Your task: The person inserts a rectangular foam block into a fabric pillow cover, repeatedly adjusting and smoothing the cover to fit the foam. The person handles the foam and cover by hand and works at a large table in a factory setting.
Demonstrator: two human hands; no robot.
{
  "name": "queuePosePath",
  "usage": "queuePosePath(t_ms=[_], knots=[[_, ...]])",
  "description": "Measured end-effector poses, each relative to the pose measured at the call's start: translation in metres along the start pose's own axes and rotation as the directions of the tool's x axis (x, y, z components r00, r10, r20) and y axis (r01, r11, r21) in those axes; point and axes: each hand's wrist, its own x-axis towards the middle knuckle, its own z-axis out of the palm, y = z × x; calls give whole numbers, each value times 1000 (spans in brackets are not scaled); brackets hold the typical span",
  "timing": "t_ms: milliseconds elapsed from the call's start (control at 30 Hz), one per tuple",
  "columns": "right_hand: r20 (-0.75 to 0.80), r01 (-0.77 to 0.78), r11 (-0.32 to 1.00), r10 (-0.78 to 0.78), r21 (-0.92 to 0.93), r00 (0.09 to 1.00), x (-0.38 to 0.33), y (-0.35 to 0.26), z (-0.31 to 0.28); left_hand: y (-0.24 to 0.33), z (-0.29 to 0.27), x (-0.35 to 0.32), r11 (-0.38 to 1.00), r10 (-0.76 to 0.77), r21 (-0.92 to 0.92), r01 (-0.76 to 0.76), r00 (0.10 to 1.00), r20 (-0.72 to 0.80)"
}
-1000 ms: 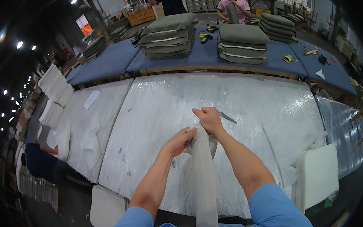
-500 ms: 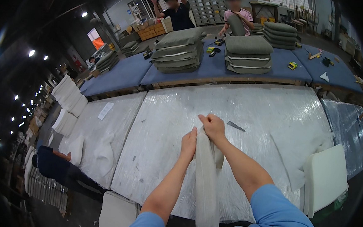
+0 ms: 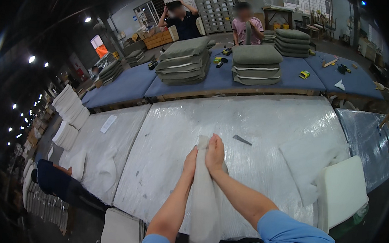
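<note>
A pale grey seat cushion (image 3: 205, 207) stands on its narrow edge in front of me, its near end close to my body. Its far end tapers to a loose flap of fabric cover. My left hand (image 3: 190, 161) lies along the left side near that end, while my right hand (image 3: 215, 154) presses on the other side with fingers stretched forward. Between them the two palms squeeze the cushion. Beyond the right hand, a dark grey pointed blade-like piece (image 3: 242, 140) rests on the plastic-covered table (image 3: 168, 120).
White foam pads (image 3: 344, 191) lean at the table's right edge beside thin white sheeting (image 3: 305, 161). Another pad (image 3: 121, 230) is at the near left. Grey-green cushion stacks (image 3: 256, 65) stand on the blue table (image 3: 299, 83) opposite. One co-worker (image 3: 61, 180) bends at the left; others stand beyond.
My hands have shifted from gripping the far end with raised thumbs to pressing flat along its sides. The fabric flap now shows upright between them. The view has turned slightly.
</note>
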Motion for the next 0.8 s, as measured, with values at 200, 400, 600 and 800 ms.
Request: queuePosePath(t_ms=[200, 400, 600, 800], knots=[[118, 51, 995, -61, 86, 991, -21, -20, -41, 9, 16, -26, 994, -107, -7, 109, 987, 124], [289, 43, 994, -71, 102, 955, 7, -16, -74, 9, 46, -15, 998, -61, 28, 55, 968, 245], [303, -29, 983, -27, 179, 953, 39, 11, -81, -16, 44, 36, 996, -19, 86, -13, 932, 361], [439, -350, 902, 216, 252, 872, 49, 2, -95, -31, 51, 63, 975, 218, -106, -193, 916, 335]])
